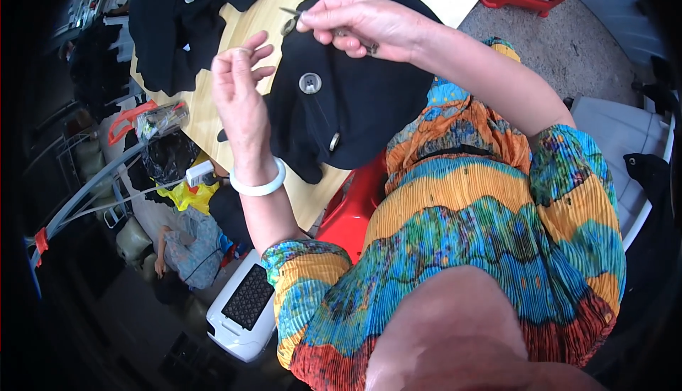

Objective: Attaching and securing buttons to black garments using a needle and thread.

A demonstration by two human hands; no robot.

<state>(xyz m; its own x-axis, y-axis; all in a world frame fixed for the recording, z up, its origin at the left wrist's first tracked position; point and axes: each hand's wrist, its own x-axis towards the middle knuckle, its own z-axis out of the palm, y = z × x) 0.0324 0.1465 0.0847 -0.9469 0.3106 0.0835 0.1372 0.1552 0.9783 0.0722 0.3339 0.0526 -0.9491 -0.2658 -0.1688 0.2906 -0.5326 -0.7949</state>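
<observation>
Now, right hand [366, 22] holding a pointy tool [291, 12], left hand [241, 93] nearly pinching (can't tell if holding anything), black cloth [383, 82] below, round button [310, 83] on it.

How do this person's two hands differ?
The left hand has a white ring-shaped bangle at its wrist; the right hand has none. The right hand is curled around a dark pointed metal tool; the left hand, partly spread, shows no tool. Both are raised near black buttoned cloth.
</observation>
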